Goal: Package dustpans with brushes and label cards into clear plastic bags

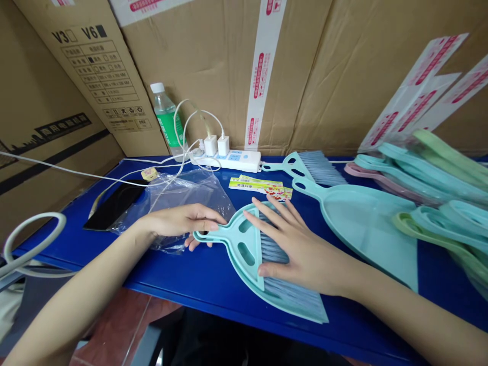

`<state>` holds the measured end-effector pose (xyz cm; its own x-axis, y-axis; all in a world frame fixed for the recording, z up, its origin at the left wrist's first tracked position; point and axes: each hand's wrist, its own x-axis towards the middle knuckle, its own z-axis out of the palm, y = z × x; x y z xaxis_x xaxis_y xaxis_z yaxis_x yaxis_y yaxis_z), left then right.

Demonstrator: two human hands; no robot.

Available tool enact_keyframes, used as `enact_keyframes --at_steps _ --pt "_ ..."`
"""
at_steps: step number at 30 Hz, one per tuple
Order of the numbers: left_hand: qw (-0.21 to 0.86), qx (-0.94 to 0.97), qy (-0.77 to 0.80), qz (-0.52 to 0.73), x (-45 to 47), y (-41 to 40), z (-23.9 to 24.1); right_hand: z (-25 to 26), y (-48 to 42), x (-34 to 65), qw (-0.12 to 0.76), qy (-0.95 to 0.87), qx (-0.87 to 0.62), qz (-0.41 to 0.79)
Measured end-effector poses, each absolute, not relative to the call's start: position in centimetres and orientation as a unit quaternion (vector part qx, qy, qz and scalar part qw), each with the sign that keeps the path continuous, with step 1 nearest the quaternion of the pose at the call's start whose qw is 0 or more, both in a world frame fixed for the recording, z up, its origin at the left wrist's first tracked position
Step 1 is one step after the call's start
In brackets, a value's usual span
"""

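Note:
A teal mini brush [244,251] lies nested in a teal dustpan [305,309] on the blue table [213,284]. My right hand [293,249] lies flat on the brush, fingers spread, pressing it into the pan. My left hand [183,222] pinches the joined handles [209,235] of brush and pan at their left end. Under my left hand lies a clear plastic bag [183,190]. A yellow printed label card [259,185] lies just beyond my right fingertips.
Another teal dustpan [362,223] and brush [305,165] lie to the right. Stacked teal, green and pink sets [438,178] fill the far right. A power strip with chargers [229,157], a water bottle [165,119], a black phone [114,203] and cardboard boxes [213,61] stand behind.

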<state>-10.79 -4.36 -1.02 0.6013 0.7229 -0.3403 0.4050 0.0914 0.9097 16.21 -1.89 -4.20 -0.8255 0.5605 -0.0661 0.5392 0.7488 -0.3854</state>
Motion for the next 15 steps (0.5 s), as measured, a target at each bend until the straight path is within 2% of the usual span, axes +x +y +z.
enact_keyframes --at_steps 15 --pt "0.592 0.676 0.421 0.122 -10.75 -4.15 -1.34 -4.45 -1.97 16.17 0.011 -0.935 -0.307 0.176"
